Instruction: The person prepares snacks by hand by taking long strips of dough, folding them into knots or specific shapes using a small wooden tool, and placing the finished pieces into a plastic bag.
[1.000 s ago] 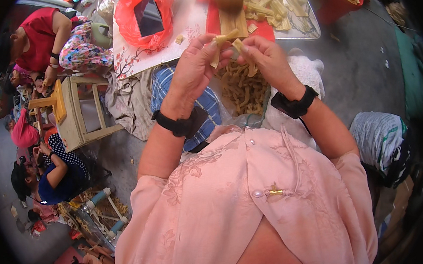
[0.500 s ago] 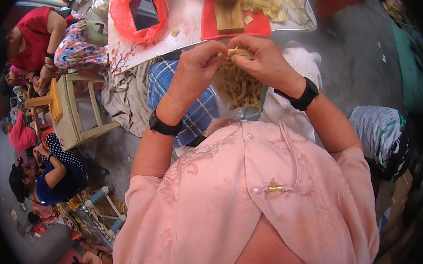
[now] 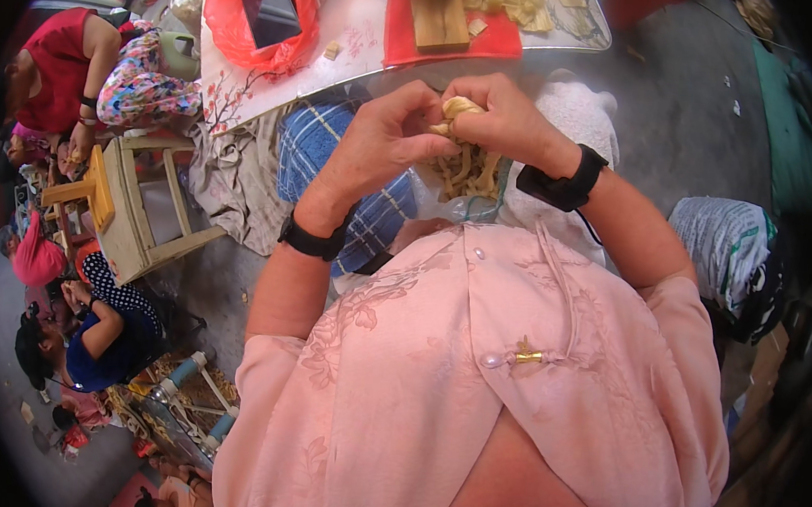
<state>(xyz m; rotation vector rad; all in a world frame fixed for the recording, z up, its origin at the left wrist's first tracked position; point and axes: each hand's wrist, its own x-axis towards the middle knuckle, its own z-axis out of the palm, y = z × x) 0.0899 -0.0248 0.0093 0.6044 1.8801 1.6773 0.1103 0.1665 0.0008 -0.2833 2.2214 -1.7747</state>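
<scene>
Off the near edge of the worktop (image 3: 367,20), toward its right half, one pale yellow strip (image 3: 457,113), coiled or folded, is held up between two bare hands. By the right hand (image 3: 504,118) it is gripped between thumb and bent fingers; by the left hand (image 3: 392,130) its left end is met with curled fingers and extended thumb, though whether it is pinched there cannot be told. Black wristbands (image 3: 317,238) are worn, one to each wrist. Below the hands, a heap of twisted yellowish pieces (image 3: 467,174) is partly seen, flanked by a blue checked cloth (image 3: 304,155) at left and a fluffy white item (image 3: 578,124) at right. Along the worktop's near edge, right of centre, a red sheet (image 3: 402,42) is laid; upon it are placed a wooden block (image 3: 441,29) and one small square piece (image 3: 478,28). Toward the right corner, pale strips (image 3: 516,12) are piled loosely. Near the left edge, a red plastic bag (image 3: 220,12) is set down, topped by a dark flat device (image 3: 270,14); a small tan piece (image 3: 331,49) is found between bag and sheet.
</scene>
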